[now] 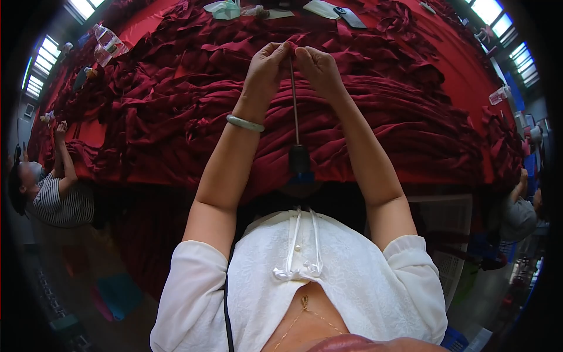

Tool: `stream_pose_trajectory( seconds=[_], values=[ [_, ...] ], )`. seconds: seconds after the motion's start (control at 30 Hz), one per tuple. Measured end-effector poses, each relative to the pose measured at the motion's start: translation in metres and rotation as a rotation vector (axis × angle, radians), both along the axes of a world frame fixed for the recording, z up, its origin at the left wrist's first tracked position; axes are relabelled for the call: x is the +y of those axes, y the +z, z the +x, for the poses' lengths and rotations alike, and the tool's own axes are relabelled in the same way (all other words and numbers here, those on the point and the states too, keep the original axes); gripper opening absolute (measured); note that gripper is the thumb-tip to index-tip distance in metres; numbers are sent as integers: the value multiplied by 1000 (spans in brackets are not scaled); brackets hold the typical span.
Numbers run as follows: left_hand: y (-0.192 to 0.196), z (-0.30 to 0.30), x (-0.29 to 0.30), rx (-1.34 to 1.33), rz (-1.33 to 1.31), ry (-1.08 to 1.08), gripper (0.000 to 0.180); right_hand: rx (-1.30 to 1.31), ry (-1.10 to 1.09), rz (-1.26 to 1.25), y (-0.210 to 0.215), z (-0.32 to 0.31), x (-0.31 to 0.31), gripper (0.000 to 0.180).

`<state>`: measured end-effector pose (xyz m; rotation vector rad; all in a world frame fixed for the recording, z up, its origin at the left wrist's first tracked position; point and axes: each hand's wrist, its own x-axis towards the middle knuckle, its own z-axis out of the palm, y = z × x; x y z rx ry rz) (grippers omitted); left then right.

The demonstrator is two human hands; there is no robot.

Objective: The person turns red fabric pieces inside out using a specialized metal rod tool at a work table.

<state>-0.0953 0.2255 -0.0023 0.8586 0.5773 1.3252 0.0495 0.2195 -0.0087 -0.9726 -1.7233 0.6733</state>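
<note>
My left hand (268,63) and my right hand (319,64) meet in front of me, fingers closed in a pinch. Between them shows a small piece of red fabric (292,44), at the upper end of a thin metal rod (295,102). The rod runs back toward me into a black chuck-like holder (299,157) with a blue part below it, at the table's near edge. Heaps of dark red cloth strips (375,126) lie under and around both hands. A pale bangle circles my left wrist. How the fabric sits on the rod tip is too small to tell.
A clear plastic bottle (109,44) stands at the far left, another bottle (499,95) at the far right. Papers and a dark phone-like object (350,17) lie at the back. People work at the left and right edges. A white crate (451,234) stands below the table.
</note>
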Motion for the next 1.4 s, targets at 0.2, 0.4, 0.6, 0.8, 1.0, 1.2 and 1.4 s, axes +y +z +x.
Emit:
stream_pose_trajectory(
  seconds=[0.2, 0.4, 0.6, 0.8, 1.0, 1.2, 1.4],
  values=[
    [-23, -1, -27, 25, -73, -20, 12, -251, -322, 51, 13, -29, 24, 54],
    [-11, -14, -3, -156, -157, -70, 10, -360, -380, -82, 7, -39, -29, 47],
    [-17, 0, -19, -75, -24, 32, 10, -217, -379, -80, 29, -27, 5, 48],
    [-20, -8, -38, -84, -154, 41, 18, -181, -326, -30, 17, -38, 14, 45],
    [-14, -12, -9, -180, -123, -153, 18, -271, -398, -1, -2, -44, -58, 42],
    [-26, -2, -48, -178, -81, -10, 2, -244, -346, -60, -12, -25, -97, 46],
    [-36, 3, -68, -74, -48, -9, 6, -83, -239, -11, 15, -16, -13, 41]
  ],
)
